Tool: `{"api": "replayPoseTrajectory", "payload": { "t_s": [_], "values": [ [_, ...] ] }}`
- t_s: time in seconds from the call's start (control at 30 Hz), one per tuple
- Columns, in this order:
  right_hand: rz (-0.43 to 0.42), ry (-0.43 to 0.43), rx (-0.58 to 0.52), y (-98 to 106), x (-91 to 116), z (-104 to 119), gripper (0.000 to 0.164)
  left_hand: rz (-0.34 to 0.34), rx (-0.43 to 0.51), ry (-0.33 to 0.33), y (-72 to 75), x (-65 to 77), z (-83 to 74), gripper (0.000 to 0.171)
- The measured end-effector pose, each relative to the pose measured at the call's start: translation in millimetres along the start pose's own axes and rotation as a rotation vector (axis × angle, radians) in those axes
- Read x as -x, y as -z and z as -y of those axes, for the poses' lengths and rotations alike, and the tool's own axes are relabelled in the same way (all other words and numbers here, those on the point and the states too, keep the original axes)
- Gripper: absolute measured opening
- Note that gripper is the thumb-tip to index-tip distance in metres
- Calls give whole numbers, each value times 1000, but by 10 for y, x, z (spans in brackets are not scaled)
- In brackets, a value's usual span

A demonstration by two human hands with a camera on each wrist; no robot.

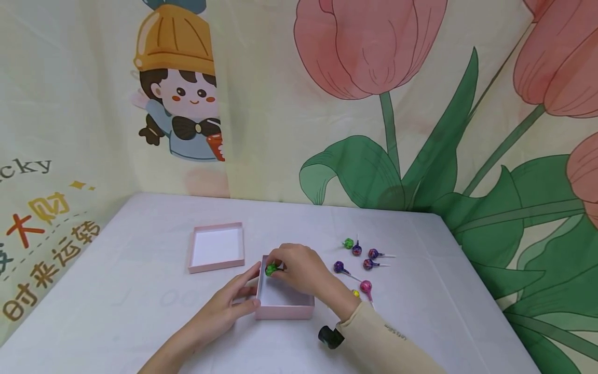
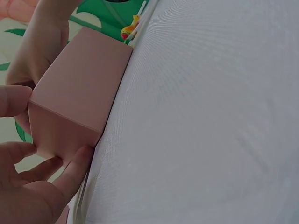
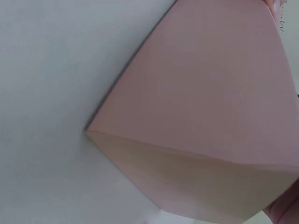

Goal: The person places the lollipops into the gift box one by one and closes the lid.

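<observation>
The right hand (image 1: 301, 266) pinches a green lollipop (image 1: 271, 269) at the far left corner of the pink box (image 1: 285, 312); settling it there before letting go should stop it rolling. The left hand (image 1: 230, 304), fingers extended, presses the box's left side; light pressure should suffice. Other lollipops (image 1: 368, 264) lie rightward on the table (image 1: 140, 301), so the sleeve (image 1: 383, 340) is best lifted clear.

The box (image 1: 285, 312) and the lid (image 1: 217, 246) are pale pink with whitish insides, the tabletop (image 1: 121, 291) is white, the lollipops (image 1: 366, 286) are green, mottled purple, pink or yellow, the sleeve (image 1: 388, 345) is beige (with dark lettering (image 1: 396, 332)), and the cream backdrop (image 1: 261, 130) carries pink tulips (image 1: 371, 47) with green leaves (image 1: 359, 161).
</observation>
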State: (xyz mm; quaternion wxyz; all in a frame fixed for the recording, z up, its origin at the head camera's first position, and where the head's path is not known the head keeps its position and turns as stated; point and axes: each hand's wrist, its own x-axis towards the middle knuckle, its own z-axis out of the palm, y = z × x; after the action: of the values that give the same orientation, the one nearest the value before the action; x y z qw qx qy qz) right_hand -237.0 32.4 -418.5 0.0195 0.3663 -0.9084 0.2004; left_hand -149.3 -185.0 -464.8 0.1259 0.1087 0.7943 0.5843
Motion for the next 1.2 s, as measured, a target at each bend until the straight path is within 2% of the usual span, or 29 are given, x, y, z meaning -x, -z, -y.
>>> {"api": "replayPoseTrajectory", "payload": {
  "t_s": [0.23,0.97,1.2],
  "values": [
    [-39,11,48,-72,13,5,22,11,-10,-37,18,13,-23,76],
    [-181,-67,139,-297,22,84,18,20,11,-41,16,11,-20,75],
    [-174,-107,170,-339,31,101,19,18,5,-39,14,17,-33,75]
  ]
}}
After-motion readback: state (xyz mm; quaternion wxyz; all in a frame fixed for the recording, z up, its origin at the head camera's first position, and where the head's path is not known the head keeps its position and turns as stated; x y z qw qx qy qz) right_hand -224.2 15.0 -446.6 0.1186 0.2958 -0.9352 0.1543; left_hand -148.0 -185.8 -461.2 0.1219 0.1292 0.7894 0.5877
